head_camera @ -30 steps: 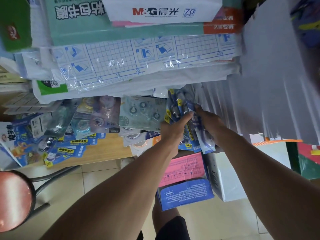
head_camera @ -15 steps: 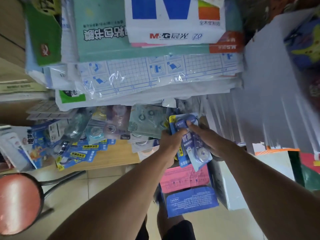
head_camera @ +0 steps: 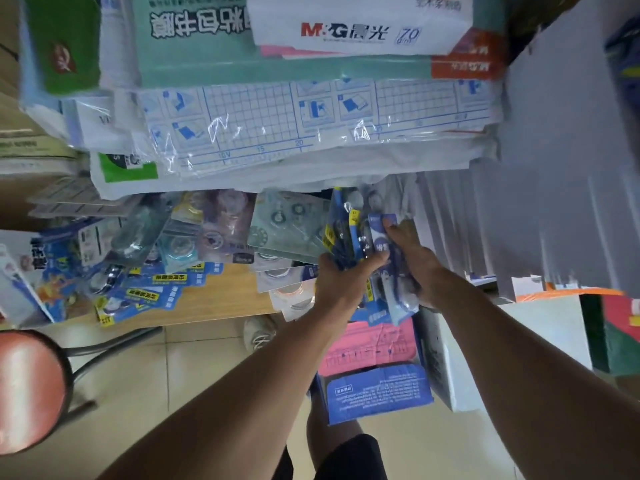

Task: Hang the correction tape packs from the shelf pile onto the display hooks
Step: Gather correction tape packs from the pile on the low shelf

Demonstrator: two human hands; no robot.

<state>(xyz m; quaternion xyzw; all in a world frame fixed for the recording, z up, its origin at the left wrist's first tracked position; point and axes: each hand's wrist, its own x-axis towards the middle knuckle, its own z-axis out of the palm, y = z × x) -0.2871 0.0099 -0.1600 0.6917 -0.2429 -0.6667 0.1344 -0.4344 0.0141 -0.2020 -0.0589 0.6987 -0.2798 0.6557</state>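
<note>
A bunch of blue correction tape packs point(head_camera: 349, 237) stands upright in my left hand point(head_camera: 341, 284), which grips it from the left with the thumb across the front. My right hand point(head_camera: 415, 265) holds one blue-and-white correction tape pack point(head_camera: 398, 296) at the right of the bunch, its fingertips on the pack's top. More correction tape packs point(head_camera: 156, 292) lie spread over the wooden shelf point(head_camera: 221, 296) to the left. No display hooks are visible.
Stacked paper reams and plastic-wrapped sheets point(head_camera: 284, 119) overhang the shelf above my hands. A white stepped panel point(head_camera: 554, 202) rises at the right. Below are a pink and blue box point(head_camera: 374, 372), a white box point(head_camera: 446, 362), and a red stool point(head_camera: 24, 389) at the left.
Both hands stayed together at the bunch of packs. My right hand's fingertips slid up to the top of the single pack, and the view tilted slightly down.
</note>
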